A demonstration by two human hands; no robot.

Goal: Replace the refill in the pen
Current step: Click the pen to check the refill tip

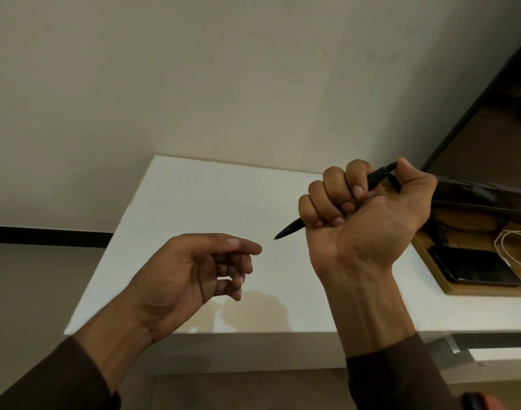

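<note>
A black pen is held in the fist of my right hand, raised above the white table. Its metal tip points down and left; its top end sticks out under my thumb, which rests on the button. My left hand hovers a little to the left of the tip, fingers loosely curled and apart, holding nothing. No separate refill is visible.
At the right a wooden tray carries a dark phone and a white cable. A dark flat device lies behind it. The wall stands close behind the table. The table's front edge runs below my wrists.
</note>
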